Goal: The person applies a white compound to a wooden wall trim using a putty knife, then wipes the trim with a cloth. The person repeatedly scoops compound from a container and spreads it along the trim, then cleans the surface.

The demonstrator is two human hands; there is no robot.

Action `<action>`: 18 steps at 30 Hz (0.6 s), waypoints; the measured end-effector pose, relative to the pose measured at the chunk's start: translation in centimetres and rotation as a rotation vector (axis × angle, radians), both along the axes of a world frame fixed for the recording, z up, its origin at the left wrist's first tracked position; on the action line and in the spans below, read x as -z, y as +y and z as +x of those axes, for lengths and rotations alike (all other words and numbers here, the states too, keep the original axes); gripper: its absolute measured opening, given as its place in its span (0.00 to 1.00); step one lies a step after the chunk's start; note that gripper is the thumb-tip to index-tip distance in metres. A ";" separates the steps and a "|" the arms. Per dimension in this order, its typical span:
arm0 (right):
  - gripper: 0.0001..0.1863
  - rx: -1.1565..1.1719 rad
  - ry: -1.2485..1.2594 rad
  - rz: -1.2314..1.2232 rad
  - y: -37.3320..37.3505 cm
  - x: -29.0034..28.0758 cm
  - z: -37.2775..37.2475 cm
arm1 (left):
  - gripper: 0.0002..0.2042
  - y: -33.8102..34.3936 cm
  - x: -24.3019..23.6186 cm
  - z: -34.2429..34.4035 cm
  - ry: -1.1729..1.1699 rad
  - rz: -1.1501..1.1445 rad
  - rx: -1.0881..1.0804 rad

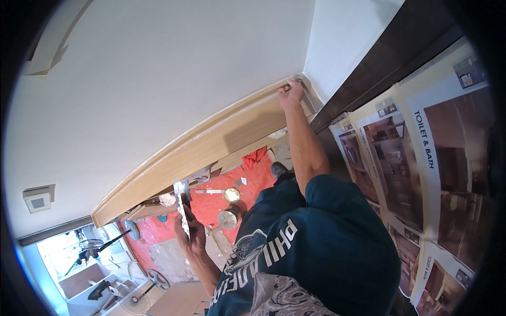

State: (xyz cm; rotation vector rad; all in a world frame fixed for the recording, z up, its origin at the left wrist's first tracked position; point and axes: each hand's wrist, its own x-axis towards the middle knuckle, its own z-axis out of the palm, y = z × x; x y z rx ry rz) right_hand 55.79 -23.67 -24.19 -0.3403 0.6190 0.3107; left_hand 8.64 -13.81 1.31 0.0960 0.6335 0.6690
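My right hand (291,95) is closed at the top of a pale wood trim board (253,122), close to the corner of two white walls. A small greyish piece shows by its fingers, but I cannot make out what it is. Lower down and to the left, my left hand (194,231) grips a flat putty board (184,213), seen nearly edge-on. White putty (181,188) is smeared on the board, thickest at its far end.
Red sheeting (168,234) covers the floor below, with an open can (228,218) and a round lid (232,195) on it. Printed picture sheets (392,152) hang at right beside a dark beam (379,68). Fans (90,245) stand at lower left.
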 end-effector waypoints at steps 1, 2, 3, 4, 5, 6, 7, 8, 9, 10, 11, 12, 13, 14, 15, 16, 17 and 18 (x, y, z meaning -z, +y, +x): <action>0.18 0.004 -0.025 0.012 0.0 -0.1 -0.1 | 0.22 0.1 0.2 -0.1 0.005 -0.002 0.003; 0.18 -0.001 -0.023 -0.004 0.0 -0.4 -0.4 | 0.22 0.2 0.5 -0.4 -0.003 -0.011 0.013; 0.19 -0.005 -0.020 -0.021 0.1 -0.8 -0.5 | 0.22 0.4 0.7 -0.6 -0.011 -0.020 0.024; 0.19 -0.008 -0.018 -0.037 0.2 -1.2 -0.7 | 0.22 0.5 0.9 -0.8 -0.019 -0.029 0.036; 0.20 -0.012 -0.025 -0.041 0.2 -1.6 -0.9 | 0.22 0.4 0.7 -0.8 -0.009 -0.019 0.045; 0.21 -0.014 -0.033 -0.044 0.2 -2.1 -1.0 | 0.22 0.3 0.5 -0.5 0.001 -0.009 0.055; 0.22 -0.016 -0.041 -0.048 0.1 -2.5 -1.3 | 0.21 0.2 0.3 -0.3 0.010 0.001 0.065; 0.23 -0.022 -0.032 -0.070 0.0 -2.9 -1.5 | 0.21 0.2 0.2 -0.1 0.002 -0.003 0.076; 0.25 -0.027 -0.024 -0.092 -0.1 -3.2 -1.8 | 0.21 0.2 0.1 0.1 -0.007 -0.008 0.087; 0.26 -0.032 -0.016 -0.115 -0.2 -3.8 -2.1 | 0.21 0.3 0.2 0.3 -0.018 -0.014 0.098; 0.28 -0.073 -0.089 -0.153 -0.4 -4.2 -2.9 | 0.21 0.3 0.2 0.4 -0.019 -0.017 0.107; 0.29 -0.119 -0.165 -0.186 -0.5 -5.2 -4.4 | 0.21 0.3 0.0 0.5 -0.022 -0.015 0.111; 0.32 -0.166 -0.249 -0.221 -0.6 -6.1 -6.1 | 0.20 0.3 0.1 0.8 -0.034 -0.014 0.113; 0.33 -0.245 -0.405 -0.275 -0.9 -5.7 -8.1 | 0.20 0.2 0.1 1.0 -0.018 -0.027 0.117; 0.35 -0.325 -0.568 -0.325 -0.9 -5.4 -10.6 | 0.20 0.2 0.3 1.4 -0.007 -0.035 0.119; 0.35 -0.474 -0.727 -0.552 -0.9 -8.3 -14.4 | 0.20 0.3 0.5 1.6 0.011 -0.041 0.112; 0.34 -0.617 -0.860 -0.513 -1.1 -10.2 -17.5 | 0.19 0.2 0.6 2.1 0.028 -0.050 0.123; 0.34 -0.754 -0.998 -0.472 -1.2 -12.0 -20.6 | 0.18 0.1 0.8 2.9 0.050 -0.062 0.135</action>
